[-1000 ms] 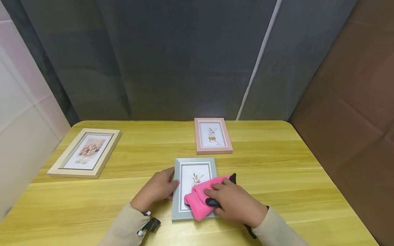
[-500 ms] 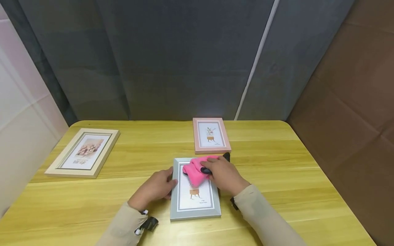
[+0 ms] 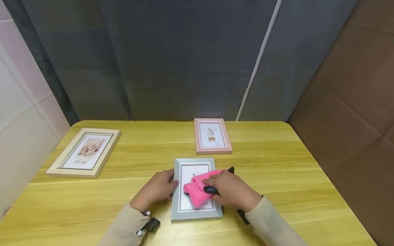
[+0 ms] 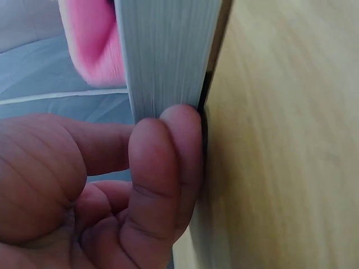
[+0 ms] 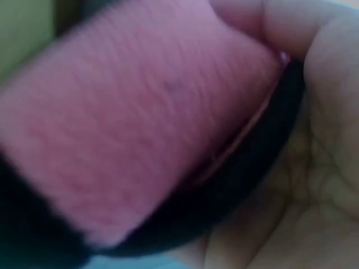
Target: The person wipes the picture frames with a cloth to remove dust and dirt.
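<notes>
A grey-blue picture frame (image 3: 197,216) lies face up near the front of the table. At its left edge my left hand (image 3: 158,187) grips it, the thumb on the front and curled fingertips (image 4: 152,145) against the side. My right hand (image 3: 232,191) holds a folded pink cloth (image 3: 198,191) with black trim over the frame's middle, hiding much of the picture. Close up in the right wrist view, the blurred pink cloth (image 5: 129,112) is bunched between thumb and fingers, its black edge along the palm.
A pink picture frame (image 3: 198,143) lies behind the grey-blue one, near the table's back edge. Far to the left lies a cream picture frame (image 3: 106,153). The wooden table (image 3: 271,153) meets a dark curtain (image 3: 184,68) at the back and a brown one (image 3: 347,119) at the right.
The right hand has moved the cloth from the lower part of the grey-blue frame up to its top, then back down to the middle. The left hand has stayed at the left edge.
</notes>
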Demonstrator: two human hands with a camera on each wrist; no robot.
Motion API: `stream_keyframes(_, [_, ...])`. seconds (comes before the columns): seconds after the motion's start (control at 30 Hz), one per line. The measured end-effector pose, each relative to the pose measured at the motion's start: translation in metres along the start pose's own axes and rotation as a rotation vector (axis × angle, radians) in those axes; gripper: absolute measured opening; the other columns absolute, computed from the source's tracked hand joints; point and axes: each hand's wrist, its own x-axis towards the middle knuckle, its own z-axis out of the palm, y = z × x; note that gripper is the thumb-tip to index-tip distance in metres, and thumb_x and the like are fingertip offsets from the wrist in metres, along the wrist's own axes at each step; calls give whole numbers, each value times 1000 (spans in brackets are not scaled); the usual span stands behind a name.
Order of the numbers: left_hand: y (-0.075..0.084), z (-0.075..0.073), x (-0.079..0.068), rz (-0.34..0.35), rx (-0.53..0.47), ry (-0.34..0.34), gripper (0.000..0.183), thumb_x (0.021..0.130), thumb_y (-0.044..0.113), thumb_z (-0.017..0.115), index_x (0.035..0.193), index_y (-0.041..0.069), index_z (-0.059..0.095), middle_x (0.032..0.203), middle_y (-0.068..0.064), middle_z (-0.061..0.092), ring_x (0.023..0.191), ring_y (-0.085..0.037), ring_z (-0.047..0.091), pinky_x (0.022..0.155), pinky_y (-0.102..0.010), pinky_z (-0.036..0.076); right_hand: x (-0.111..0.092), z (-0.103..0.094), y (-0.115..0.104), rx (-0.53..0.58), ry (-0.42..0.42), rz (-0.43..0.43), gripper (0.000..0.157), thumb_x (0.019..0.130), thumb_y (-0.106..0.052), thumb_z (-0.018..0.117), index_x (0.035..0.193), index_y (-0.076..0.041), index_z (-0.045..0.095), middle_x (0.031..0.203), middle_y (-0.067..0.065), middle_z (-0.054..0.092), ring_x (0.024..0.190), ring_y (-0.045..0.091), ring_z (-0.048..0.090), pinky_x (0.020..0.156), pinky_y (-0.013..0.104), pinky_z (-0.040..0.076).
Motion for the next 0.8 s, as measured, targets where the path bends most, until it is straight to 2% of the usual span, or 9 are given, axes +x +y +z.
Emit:
stream_keyframes(0.13, [0, 0, -1, 12, -9, 15, 49, 100, 10, 55, 142, -12, 43, 74, -9, 58, 52, -17, 59, 49, -32, 50, -15, -1, -9, -1, -32, -55, 45, 82, -23, 78, 125, -16, 71, 120, 2, 70, 107, 22, 63, 93, 39, 49])
stream_keyframes(0.3, [-4, -1, -1, 9, 1, 10, 52, 100, 10, 56, 144, -11, 41, 82, -12, 62, 53, -17, 60, 50, -32, 51, -17, 0, -16, -24, -7, -43, 42, 83, -24, 80, 124, -16, 72, 120, 2, 70, 106, 25, 63, 92, 39, 49])
stream_keyframes(0.47, [-6, -4, 1, 12, 20, -8, 54, 100, 12, 57, 146, -9, 40, 88, -13, 64, 54, -16, 61, 53, -30, 51, 3, -1, -10, -14, 37, 31, 39, 85, -19, 80, 124, -15, 72, 118, 2, 71, 112, 29, 62, 99, 43, 47])
stream_keyframes(0.63, [-6, -5, 1, 4, 8, -22, 55, 100, 13, 57, 147, -9, 39, 84, -11, 63, 54, -16, 61, 53, -30, 51, 31, 1, 8, 82, 112, 161, 46, 88, -12, 76, 132, -15, 66, 130, 5, 65, 125, 29, 55, 107, 44, 41])
stream_keyframes(0.73, [-3, -4, 0, 5, 4, -26, 55, 100, 12, 56, 146, -11, 37, 88, -14, 64, 54, -16, 62, 53, -30, 52, 38, 4, 15, 131, 133, 216, 49, 88, -11, 75, 136, -17, 63, 136, 5, 61, 127, 30, 52, 108, 44, 40])
stream_keyframes(0.8, [0, -3, -1, 5, 7, -21, 54, 100, 11, 56, 145, -13, 37, 88, -15, 64, 53, -17, 61, 52, -31, 51, 38, 5, 17, 143, 131, 219, 50, 89, -12, 75, 137, -17, 63, 137, 7, 60, 128, 31, 52, 108, 45, 39])
